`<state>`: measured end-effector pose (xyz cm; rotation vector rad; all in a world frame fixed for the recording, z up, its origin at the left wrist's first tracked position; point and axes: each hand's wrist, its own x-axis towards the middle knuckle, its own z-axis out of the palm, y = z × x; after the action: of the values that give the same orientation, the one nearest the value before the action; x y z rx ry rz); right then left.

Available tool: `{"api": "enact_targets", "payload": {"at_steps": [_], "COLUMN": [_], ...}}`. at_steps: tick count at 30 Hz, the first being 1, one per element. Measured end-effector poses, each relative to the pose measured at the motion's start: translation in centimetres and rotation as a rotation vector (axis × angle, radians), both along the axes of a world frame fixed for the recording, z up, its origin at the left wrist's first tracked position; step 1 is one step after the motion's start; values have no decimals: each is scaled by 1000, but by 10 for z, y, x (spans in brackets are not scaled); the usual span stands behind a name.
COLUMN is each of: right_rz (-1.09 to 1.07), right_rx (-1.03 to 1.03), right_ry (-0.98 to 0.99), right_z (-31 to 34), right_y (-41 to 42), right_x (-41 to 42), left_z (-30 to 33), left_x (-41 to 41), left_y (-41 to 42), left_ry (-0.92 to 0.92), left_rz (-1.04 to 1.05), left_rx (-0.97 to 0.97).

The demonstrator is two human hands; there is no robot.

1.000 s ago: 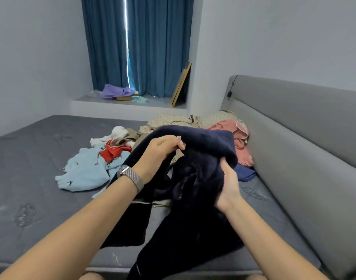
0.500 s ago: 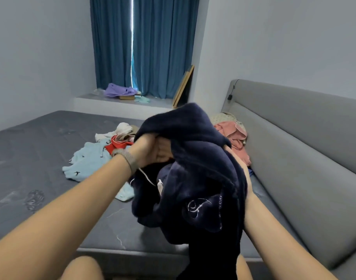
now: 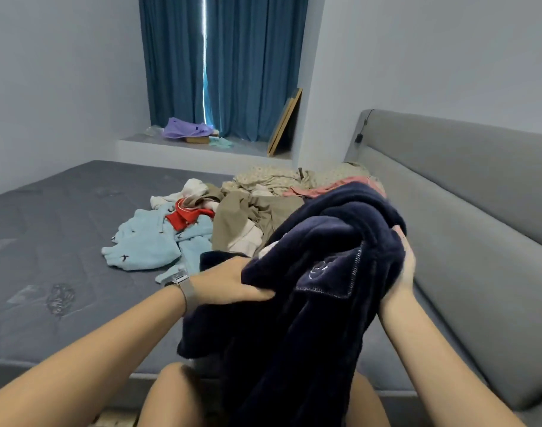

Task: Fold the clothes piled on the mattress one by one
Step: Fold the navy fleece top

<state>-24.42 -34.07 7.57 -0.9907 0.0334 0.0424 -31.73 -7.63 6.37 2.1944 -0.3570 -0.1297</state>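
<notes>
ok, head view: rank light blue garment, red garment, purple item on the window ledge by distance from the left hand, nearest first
1. light blue garment: on the mattress, just beyond the left hand, to its left.
2. red garment: in the pile, lying on the blue one's far edge.
3. purple item: far back on the window ledge, by the curtain.

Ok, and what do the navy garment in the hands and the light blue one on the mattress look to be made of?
The navy garment looks like thick plush fleece: matte, fuzzy nap, soft bulky folds, a pale-stitched patch. The light blue garment also looks like fleece or soft knit, matte with small dark motifs; the blur leaves it open. Both the left hand and the right hand grip the navy one.
</notes>
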Motion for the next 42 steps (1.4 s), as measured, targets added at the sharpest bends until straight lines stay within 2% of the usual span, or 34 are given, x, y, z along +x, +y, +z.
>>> {"api": "enact_targets", "payload": {"at_steps": [1, 2, 3, 4, 6, 8, 10, 12, 14, 15, 17, 18, 19, 21, 25, 27, 30, 32, 33, 35, 37, 39, 42], "right_rz": [8, 56, 77, 124, 106, 30, 199, 414, 567, 607, 587, 518, 419, 230, 193, 77, -35, 135, 320, 751, 1000, 1033, 800], "right_rx": [106, 100, -9, -209, -548, -545, -545, -728, -925, -1001, -1138, -1192, -1232, -1270, -1371, -1499, -1535, -1574, -1594, -1511, -1399, -1469, -1788], "right_ry": [33, 109, 189, 255, 318, 172, -55, -322, -571, -651, -678, -665, -647, -678, -765, -797, -750, -687, -605, -352, -189, -221, -454], "right_z": [2, 2, -3, -11, -29, -32, -22, -14, -14, -15, -14, -13, -12, -7, 17, 26, 34, 38, 38, 35, 22, 4, -25], "right_y": [-4, -10, -17, -24, -33, -30, -10, 19, 46, 54, 60, 60, 58, 55, 58, 50, 32, 22, 17, 5, -2, -1, 1], "right_x": [7, 13, 16, 19, 28, 33, 30, 22, 20, 22, 30, 34, 37, 43, 48, 55, 66, 72, 73, 72, 65, 58, 60], "left_z": [3, 10, 20, 29, 49, 62, 66, 69, 72, 75, 78, 80, 80, 72, 57, 63, 74, 82, 85, 90, 93, 95, 98], "left_x": [6, 9, 13, 16, 22, 21, 19, 18, 19, 20, 26, 30, 33, 40, 57, 65, 69, 69, 69, 71, 73, 76, 82], "left_y": [8, 16, 25, 32, 39, 27, 9, -12, -24, -24, -15, -5, 6, 22, 37, 53, 64, 52, 45, 33, 26, 20, 24], "left_ry": [-122, -207, -292, -375, -511, -589, -608, -658, -774, -862, -963, -915, -783, -545, -521, -445, -354, -309, -289, -321, -372, -416, -457], "left_rz": [133, 263, 370, 438, 417, 272, 119, -24, -136, -161, -96, -10, 101, 319, 636, 756, 771, 728, 701, 679, 706, 733, 774], "left_rx": [-20, -106, -179, -213, -187, -97, -41, 35, 199, 353, 726, 897, 1039, 1168, 1001, 789, 186, -295, -448, -508, -487, -474, -390]}}
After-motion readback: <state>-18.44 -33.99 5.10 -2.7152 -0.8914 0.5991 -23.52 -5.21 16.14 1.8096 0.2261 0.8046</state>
